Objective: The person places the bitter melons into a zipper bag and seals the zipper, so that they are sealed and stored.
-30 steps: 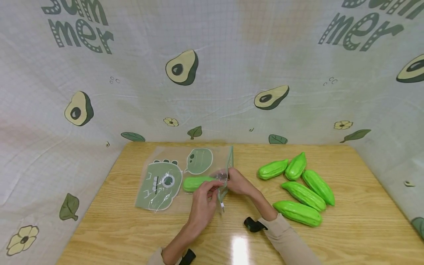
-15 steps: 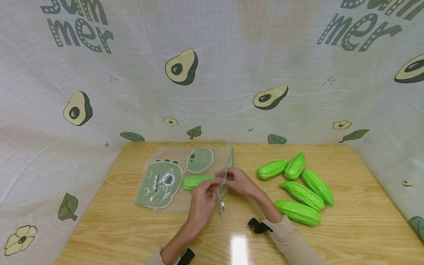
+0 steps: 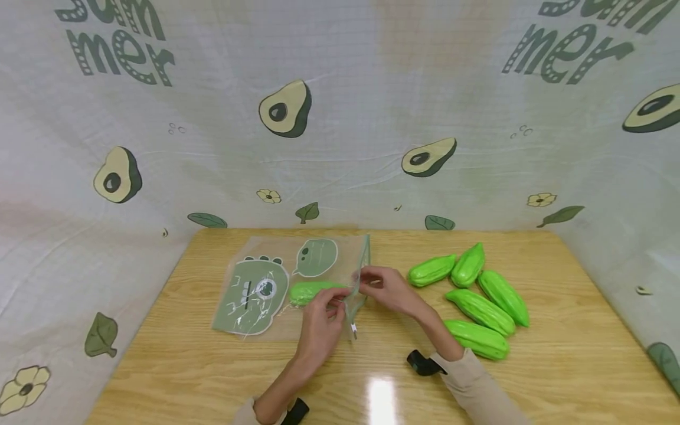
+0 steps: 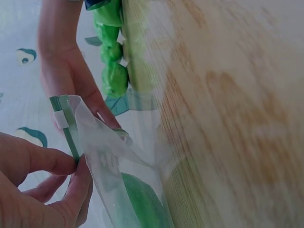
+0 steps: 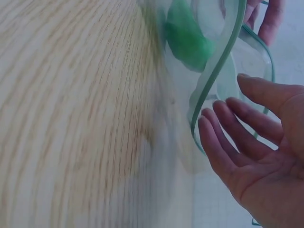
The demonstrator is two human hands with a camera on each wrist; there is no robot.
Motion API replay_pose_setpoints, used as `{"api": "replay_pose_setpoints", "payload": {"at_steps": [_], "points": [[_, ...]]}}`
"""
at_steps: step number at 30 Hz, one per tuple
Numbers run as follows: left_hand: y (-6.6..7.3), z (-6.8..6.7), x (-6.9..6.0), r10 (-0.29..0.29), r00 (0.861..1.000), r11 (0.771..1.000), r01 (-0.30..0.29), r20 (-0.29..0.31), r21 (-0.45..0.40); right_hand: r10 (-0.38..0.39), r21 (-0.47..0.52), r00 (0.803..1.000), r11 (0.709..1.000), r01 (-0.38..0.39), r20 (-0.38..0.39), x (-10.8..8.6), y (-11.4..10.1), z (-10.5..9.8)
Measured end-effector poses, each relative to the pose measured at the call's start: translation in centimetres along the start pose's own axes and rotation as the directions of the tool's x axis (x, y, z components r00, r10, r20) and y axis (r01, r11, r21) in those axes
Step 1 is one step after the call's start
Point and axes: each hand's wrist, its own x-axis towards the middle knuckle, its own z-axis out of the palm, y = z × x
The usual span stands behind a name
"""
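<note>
A clear zip bag (image 3: 268, 283) with a green dinosaur print lies on the table, its green-edged mouth facing right. Inside it rests one bright green bitter melon (image 3: 308, 291), also seen through the plastic in the left wrist view. My left hand (image 3: 321, 324) pinches the near part of the bag's mouth between thumb and fingers, below a white slider (image 4: 61, 119). At the parted mouth is my right hand (image 3: 390, 290), with loosely bent fingers (image 5: 237, 128) and nothing held. In the right wrist view its fingertips are close to the green rim; contact is unclear.
Several more bitter melons (image 3: 480, 313) lie grouped on the wooden table (image 3: 563, 378), right of the right forearm. Behind and beside the table hangs a pale cloth (image 3: 350, 118) printed with avocados and leaves.
My right hand has drawn back rightward out of the bag's mouth, and its fingers are more visible. The left hand keeps its pinch on the bag. The head view has shifted slightly.
</note>
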Motion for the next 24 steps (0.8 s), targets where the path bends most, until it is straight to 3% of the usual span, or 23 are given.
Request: {"api": "replay_pose_setpoints", "payload": {"at_steps": [9, 24], "points": [[-0.1, 0.0, 0.0, 0.003, 1.0, 1.0, -0.003, -0.01, 0.004, -0.004, -0.006, 0.999, 1.0, 0.004, -0.048, -0.8, -0.3, -0.8], [-0.3, 0.1, 0.0, 0.013, 1.0, 1.0, -0.013, -0.017, 0.002, -0.051, -0.168, 0.991, 0.985, 0.03, -0.12, -3.1, -0.4, -2.8]]}}
